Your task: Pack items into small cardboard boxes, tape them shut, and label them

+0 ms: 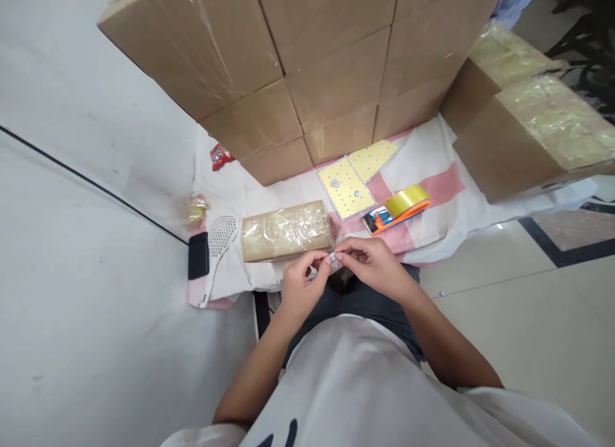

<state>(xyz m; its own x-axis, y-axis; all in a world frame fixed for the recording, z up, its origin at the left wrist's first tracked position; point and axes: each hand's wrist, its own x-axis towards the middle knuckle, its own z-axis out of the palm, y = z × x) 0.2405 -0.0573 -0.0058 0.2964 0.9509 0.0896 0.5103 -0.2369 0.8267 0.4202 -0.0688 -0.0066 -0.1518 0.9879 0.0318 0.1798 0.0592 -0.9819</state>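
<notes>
My left hand (300,284) and my right hand (372,262) meet over my lap, fingertips pinching a small silvery-white piece (331,261) between them. What the piece is cannot be made out. Just beyond my hands lies a small cardboard box wrapped in clear tape (286,230) on a white and pink cloth (432,159). Two yellow cards with rows of dots (346,186) lie further back, one bearing a couple of small silvery bits.
A yellow tape roll on an orange dispenser (403,207) sits right of the cards. A white slotted spoon (218,248), a black object (198,255) and a red packet (221,155) lie at the left. Stacked cardboard boxes (307,69) rise behind, with more (528,127) at right.
</notes>
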